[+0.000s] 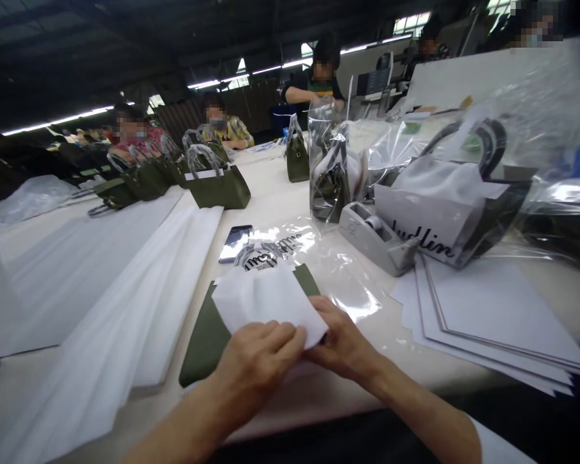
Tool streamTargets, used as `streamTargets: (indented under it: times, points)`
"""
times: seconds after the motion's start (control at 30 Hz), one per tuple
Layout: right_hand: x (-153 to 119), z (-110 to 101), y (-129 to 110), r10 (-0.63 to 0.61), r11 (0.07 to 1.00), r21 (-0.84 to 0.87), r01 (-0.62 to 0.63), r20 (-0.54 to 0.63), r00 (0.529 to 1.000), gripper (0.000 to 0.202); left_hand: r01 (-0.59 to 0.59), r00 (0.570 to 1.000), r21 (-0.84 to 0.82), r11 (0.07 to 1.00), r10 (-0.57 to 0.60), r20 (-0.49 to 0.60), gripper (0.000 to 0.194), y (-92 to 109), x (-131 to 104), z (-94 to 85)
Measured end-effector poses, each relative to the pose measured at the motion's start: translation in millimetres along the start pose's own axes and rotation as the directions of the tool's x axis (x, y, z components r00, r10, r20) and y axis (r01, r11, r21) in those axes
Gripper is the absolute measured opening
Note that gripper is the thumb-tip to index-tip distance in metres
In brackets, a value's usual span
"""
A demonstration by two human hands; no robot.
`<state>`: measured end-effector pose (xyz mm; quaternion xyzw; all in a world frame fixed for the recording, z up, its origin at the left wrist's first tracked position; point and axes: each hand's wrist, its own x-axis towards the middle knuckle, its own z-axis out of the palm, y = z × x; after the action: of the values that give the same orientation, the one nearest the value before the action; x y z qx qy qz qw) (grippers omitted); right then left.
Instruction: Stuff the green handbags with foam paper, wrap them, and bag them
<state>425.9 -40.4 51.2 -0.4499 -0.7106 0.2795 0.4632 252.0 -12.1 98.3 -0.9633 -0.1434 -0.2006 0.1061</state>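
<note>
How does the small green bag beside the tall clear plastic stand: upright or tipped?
Upright: the small green bag rests base-down on the table, its handle pointing up.

Factory or workshop floor: beyond my hands [263,361], several people sit working among rows of matching green handbags [217,187]; a tape dispenser [379,238] and stacked white sheets [502,309] lie to their right.

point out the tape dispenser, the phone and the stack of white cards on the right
tape dispenser [374,243]: head view, side of its grey body
phone [238,236]: head view, dark upper part of its face
stack of white cards [507,306]: head view, face of the top card
</note>
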Motion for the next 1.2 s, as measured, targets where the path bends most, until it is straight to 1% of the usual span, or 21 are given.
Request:
streamTargets:
  times: [0.03,0.07,0.13,0.23,0.27,0.3,0.37,0.4,0.47,0.6,0.67,0.83,0.97,1.07,1.13,1.2]
  points:
    - [0.1,0.9,-0.3,-0.019,1.000,-0.007,0.019,-0.010,1.000,0.021,0.034,0.998,0.022,0.999,-0.032,-0.061,0.018,5.8,-8.3,7.2]
    - [0.2,1.2,-0.2,-0.028,0.999,-0.017,0.027,-0.022,0.999,0.019,0.063,0.994,0.038,0.997,-0.059,-0.095,0.018,8.9,-13.9,13.2]
    - [-0.6,-0.7,1.2,-0.015,1.000,-0.027,0.014,-0.050,0.999,0.024,0.112,0.987,0.049,0.992,-0.106,-0.117,0.017,10.3,-18.9,20.9]
    - [-6.3,-9.6,4.9,0.033,0.999,0.025,-0.034,0.019,0.999,0.039,0.153,0.980,0.041,0.987,-0.146,-0.132,0.013,9.4,-18.4,23.2]
    - [-9.4,-12.8,5.6,0.060,0.997,0.048,-0.062,0.041,0.997,0.039,0.164,0.978,0.043,0.986,-0.157,-0.137,0.014,9.3,-17.7,22.9]
    - [-12.9,-15.5,5.7,0.086,0.994,0.066,-0.089,0.049,0.995,0.034,0.174,0.977,0.048,0.983,-0.167,-0.134,0.017,9.3,-17.1,22.5]
    - [-19.4,-17.5,3.6,0.114,0.990,0.085,-0.115,0.018,0.993,0.018,0.185,0.978,0.062,0.981,-0.177,-0.115,0.023,9.3,-16.1,22.2]
    - [-22.0,-16.8,1.6,0.115,0.990,0.087,-0.114,-0.012,0.993,0.011,0.186,0.978,0.068,0.980,-0.179,-0.103,0.025,9.1,-15.9,22.4]
    - [-25.0,-12.8,-3.1,0.113,0.990,0.093,-0.107,-0.063,0.992,0.005,0.175,0.981,0.071,0.982,-0.167,-0.100,0.027,8.1,-16.1,22.7]
    - [-24.9,-3.4,-8.3,0.178,0.981,0.108,-0.163,-0.150,0.972,0.004,0.102,0.977,0.047,0.994,-0.091,-0.192,0.027,6.2,-20.3,21.6]
    - [-24.3,-0.7,-7.2,0.210,0.975,0.109,-0.194,-0.171,0.962,0.005,0.057,0.977,0.026,0.998,-0.050,-0.206,0.026,6.4,-23.8,20.4]
    - [-25.0,0.4,-0.9,0.223,0.973,0.099,-0.208,-0.189,0.956,0.010,-0.076,0.991,0.008,0.997,0.076,-0.111,0.028,5.7,-30.0,19.2]
    - [-25.1,-0.7,1.6,0.246,0.968,0.105,-0.230,-0.184,0.952,0.011,-0.160,0.987,-0.004,0.987,0.160,0.032,0.030,2.1,-30.9,15.8]
    - [-24.7,2.3,1.8,0.279,0.957,0.133,-0.259,-0.176,0.944,0.017,-0.166,0.982,0.026,0.986,0.163,0.097,0.033,2.7,-31.8,11.1]
    - [-23.1,2.6,3.0,0.301,0.944,0.188,-0.272,-0.148,0.942,0.025,-0.155,0.981,0.068,0.986,0.146,0.126,0.034,4.8,-33.4,9.4]
    - [-18.5,-7.0,7.5,0.324,0.919,0.279,-0.278,-0.138,0.936,0.031,-0.147,0.983,0.090,0.985,0.135,0.128,0.036,6.4,-36.6,11.1]
